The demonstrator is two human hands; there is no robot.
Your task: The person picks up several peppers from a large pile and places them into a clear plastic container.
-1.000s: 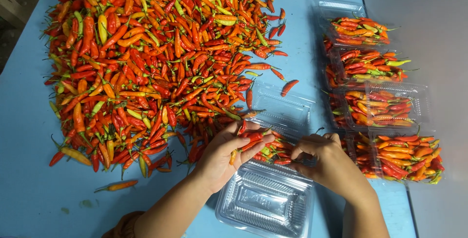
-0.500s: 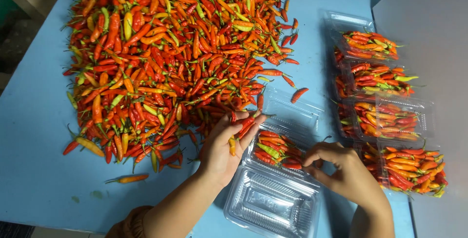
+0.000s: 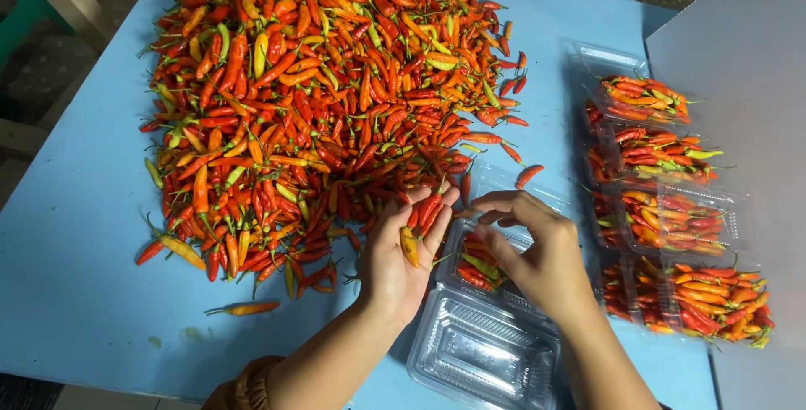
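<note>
We are looking straight down on a blue table [image 3: 75, 292], and the big heap of chillies [image 3: 319, 99] fills the upper left, red, orange and a few green ones piled thick. At six o'clock from the heap, our left hand [image 3: 403, 250] is turned palm up, fingers loosely spread, cradling a small bunch of chillies [image 3: 422, 219], red ones across the fingers and one yellowish pod lower on the palm. Just at three o'clock of it, our right hand [image 3: 533, 246] hovers palm down over the open clear plastic box [image 3: 483, 263], thumb and fingers curled in towards each other; whether they pinch a pod we cannot tell, since the hand hides its own fingertips. The box already has a few chillies lying in its tray, touching the bottom, and its hinged lid [image 3: 485, 351] lies flat and open at six o'clock, towards us. One stray red chilli [image 3: 530, 176] lies alone on the table at twelve o'clock from the right hand, and another orange one [image 3: 245, 308] rests apart at the heap's lower edge. Over at three o'clock, a column of filled clear boxes [image 3: 663, 208] runs along the edge of a grey board [image 3: 747, 57], each packed with chillies.
</note>
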